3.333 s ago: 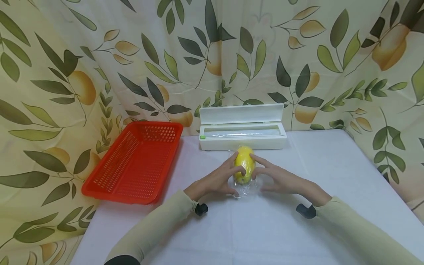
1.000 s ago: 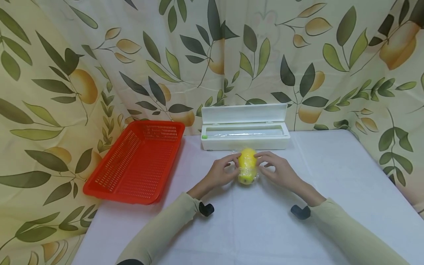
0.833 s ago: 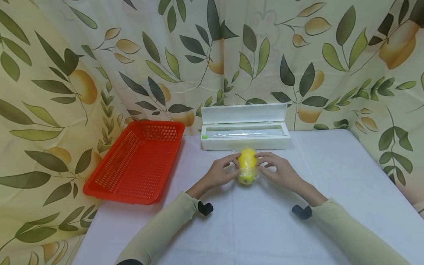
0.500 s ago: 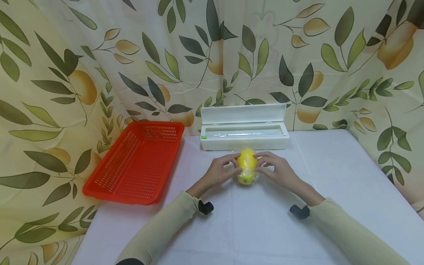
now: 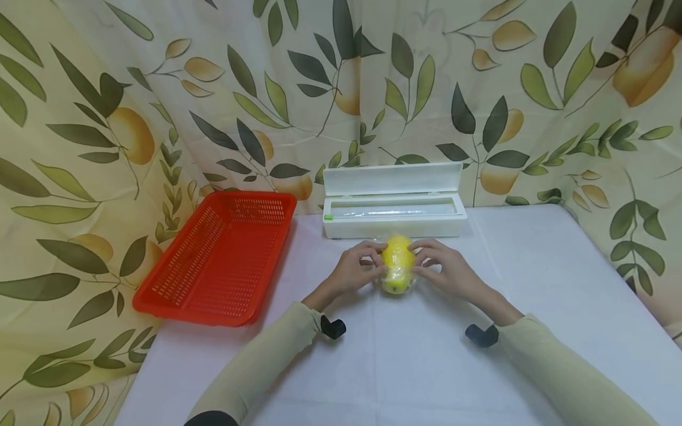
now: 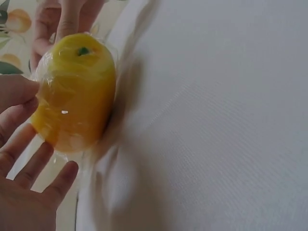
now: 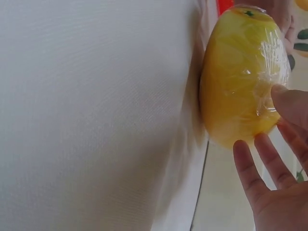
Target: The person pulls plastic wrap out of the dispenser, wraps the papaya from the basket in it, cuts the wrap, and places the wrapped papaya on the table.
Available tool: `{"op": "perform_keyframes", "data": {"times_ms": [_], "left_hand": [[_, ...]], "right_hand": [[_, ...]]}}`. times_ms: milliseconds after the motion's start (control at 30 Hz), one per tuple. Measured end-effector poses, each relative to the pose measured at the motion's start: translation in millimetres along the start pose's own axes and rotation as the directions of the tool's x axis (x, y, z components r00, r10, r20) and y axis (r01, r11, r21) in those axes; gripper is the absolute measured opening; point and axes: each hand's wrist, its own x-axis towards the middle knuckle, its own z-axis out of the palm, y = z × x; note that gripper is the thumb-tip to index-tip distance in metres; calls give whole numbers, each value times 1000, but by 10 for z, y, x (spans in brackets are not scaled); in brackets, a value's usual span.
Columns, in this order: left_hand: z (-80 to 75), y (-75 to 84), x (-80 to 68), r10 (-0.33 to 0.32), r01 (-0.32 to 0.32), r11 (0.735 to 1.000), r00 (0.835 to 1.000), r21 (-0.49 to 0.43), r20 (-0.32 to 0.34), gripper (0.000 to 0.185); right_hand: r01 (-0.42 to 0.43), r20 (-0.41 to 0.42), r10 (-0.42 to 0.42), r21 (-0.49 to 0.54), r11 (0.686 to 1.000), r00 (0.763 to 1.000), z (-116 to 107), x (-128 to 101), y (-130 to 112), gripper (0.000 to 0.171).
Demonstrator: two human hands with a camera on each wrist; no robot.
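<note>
A yellow fruit (image 5: pixel 397 263) wrapped in clear cling film lies on the white table (image 5: pixel 533 284), just in front of the film box. My left hand (image 5: pixel 375 263) holds it from the left and my right hand (image 5: pixel 421 260) from the right, fingers curled over its far end. In the left wrist view the fruit (image 6: pixel 74 91) shows a green stem spot, and my left hand (image 6: pixel 24 144) touches it with thumb and upper fingers. In the right wrist view my right hand (image 7: pixel 279 144) has its thumb on the film over the fruit (image 7: pixel 240 77), the other fingers loose below.
An open white cling-film dispenser box (image 5: pixel 394 210) stands at the table's back edge, right behind the fruit. A red slotted basket (image 5: pixel 218 260) sits at the left, overhanging the table edge. A leaf-patterned curtain (image 5: pixel 106 118) closes in the back and sides.
Loose film that lay spread under the fruit is now drawn tight around it. Both hands have shifted from its sides to its far end. Little has moved in the last second.
</note>
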Motion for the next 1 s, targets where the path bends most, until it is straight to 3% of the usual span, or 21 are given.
{"op": "perform_keyframes", "data": {"times_ms": [267, 533, 733, 1000], "left_hand": [[-50, -71, 14, -12, 13, 999, 1000, -52, 15, 19], [-38, -156, 57, -7, 3, 996, 999, -91, -43, 12], [-42, -164, 91, 0, -5, 996, 999, -94, -49, 13], [-27, -219, 92, -3, -2, 995, 999, -97, -53, 14]], "right_hand": [[2, -9, -2, -16, 1000, 1000, 17, 30, 5, 18], [62, -24, -61, 19, 998, 998, 16, 92, 66, 27], [12, 7, -12, 32, 999, 1000, 7, 149, 115, 37], [-29, 50, 28, 17, 999, 998, 27, 182, 185, 39]]}}
